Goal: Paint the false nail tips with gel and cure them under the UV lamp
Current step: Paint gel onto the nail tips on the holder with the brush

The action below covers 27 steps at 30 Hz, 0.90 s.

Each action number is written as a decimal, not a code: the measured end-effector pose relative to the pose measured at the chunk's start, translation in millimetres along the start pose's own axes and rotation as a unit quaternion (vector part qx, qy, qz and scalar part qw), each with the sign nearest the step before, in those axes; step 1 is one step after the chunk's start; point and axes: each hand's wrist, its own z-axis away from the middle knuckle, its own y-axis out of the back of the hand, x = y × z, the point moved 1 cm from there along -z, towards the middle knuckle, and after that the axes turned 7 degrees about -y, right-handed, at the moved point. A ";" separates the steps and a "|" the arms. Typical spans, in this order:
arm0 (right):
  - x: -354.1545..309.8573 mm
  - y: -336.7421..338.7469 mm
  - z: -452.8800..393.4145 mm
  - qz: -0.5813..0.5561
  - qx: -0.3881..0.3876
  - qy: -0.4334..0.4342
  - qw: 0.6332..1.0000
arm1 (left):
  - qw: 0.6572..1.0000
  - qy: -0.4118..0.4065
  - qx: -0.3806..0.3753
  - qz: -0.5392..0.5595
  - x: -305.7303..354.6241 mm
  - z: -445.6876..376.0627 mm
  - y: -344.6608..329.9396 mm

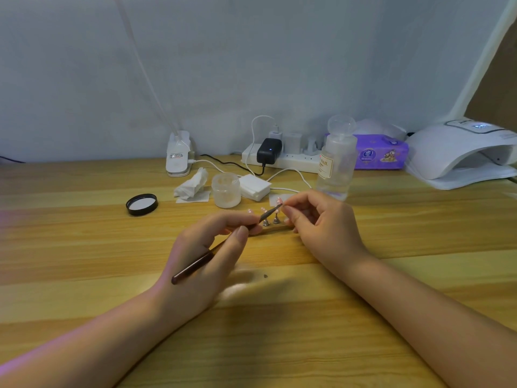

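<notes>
From my remote feed I count two hands: left hand (207, 247) and right hand (321, 222). One brush (223, 243). Three pink nail tips (264, 210) on small stands, as far as I can tell. One open jar (226, 190), one black lid (141, 204), one clear bottle (335, 163), one UV lamp (458, 155), one power strip (291, 161), one purple tissue pack (380, 155), all on one worktop (84, 247).

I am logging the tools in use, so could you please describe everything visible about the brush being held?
The brush is slim, with a dark reddish-brown glossy handle and a darker tapered front end. The left hand grips it between thumb and fingers. It slants from lower left up to the right, its tip at the pink nail tip on a small metal stand, beside the right hand.
</notes>
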 end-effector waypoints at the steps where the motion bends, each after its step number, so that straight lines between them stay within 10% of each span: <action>1: -0.4 -0.2 0.1 -0.003 -0.002 -0.001 1.000 | 1.000 -0.004 -0.006 -0.003 0.0 0.0 -0.5; 27: 0.3 -0.6 0.9 -0.052 -0.050 -0.028 0.997 | 0.998 0.035 0.021 0.052 -4.6 0.0 1.5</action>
